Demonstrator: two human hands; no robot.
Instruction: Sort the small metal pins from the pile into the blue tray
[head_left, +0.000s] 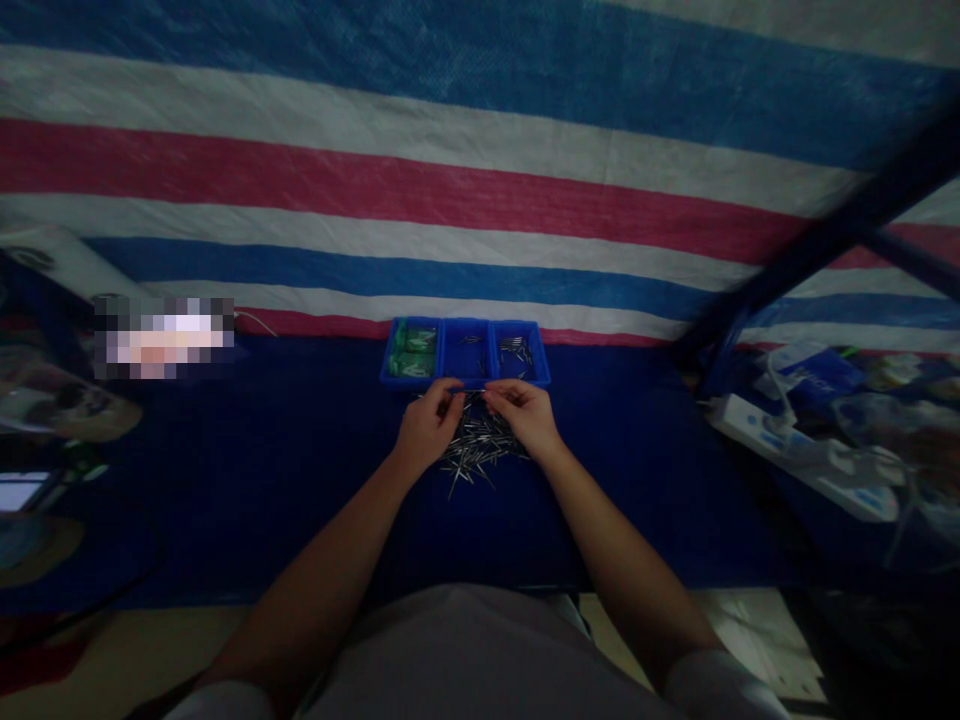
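My left hand (429, 425) and my right hand (526, 412) are close together over the table, fingertips pinched. Between them runs a thin metal rod (474, 390), an end at each hand's fingertips. Below and between the hands lies a loose pile of thin metal rods (480, 442), pointing in many directions. Just beyond my fingers stands a blue tray (459, 360) with three compartments. Green packets (415, 350) fill the left one, a few small metal pieces are in the middle one, and more short metal pieces (516, 348) lie in the right one.
The blue table (285, 450) spreads to both sides. On the right are a white power strip (810, 455) and plastic bags (919, 430). A plastic-wrapped item (67, 395) and a phone-like screen (26, 490) sit at left. Behind hangs a striped sheet (480, 190); a dark frame bar (817, 240) slants at right.
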